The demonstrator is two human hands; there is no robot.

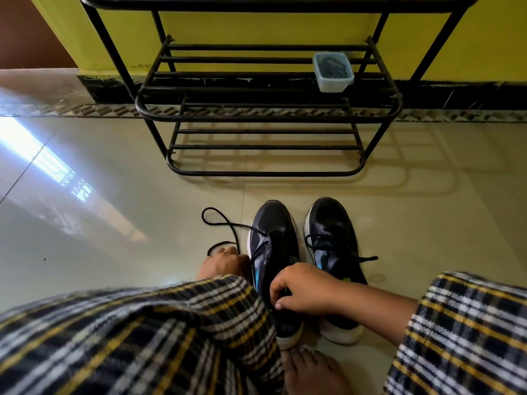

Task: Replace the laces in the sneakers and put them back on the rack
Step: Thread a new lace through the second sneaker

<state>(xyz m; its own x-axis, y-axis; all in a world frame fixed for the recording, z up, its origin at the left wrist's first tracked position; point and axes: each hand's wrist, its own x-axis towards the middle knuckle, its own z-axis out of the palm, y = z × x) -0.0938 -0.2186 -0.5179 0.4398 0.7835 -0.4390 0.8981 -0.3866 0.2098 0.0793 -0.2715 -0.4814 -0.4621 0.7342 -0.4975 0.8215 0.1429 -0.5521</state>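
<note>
On the tiled floor before the rack [268,118], my right hand [302,289] pinches at the left sneaker [273,252]; my left hand [225,263] grips its loose lace [225,223]. Unlacing, I judge; next, drawing it free.

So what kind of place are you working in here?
Probably a home entryway or hallway: a black metal shoe rack stands against a yellow wall on a glossy tiled floor, with two sneakers in front.

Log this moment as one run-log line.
stage: lacing | left hand: grips lace | right hand: on left sneaker | right sneaker: floor | rack: no shoes
</note>
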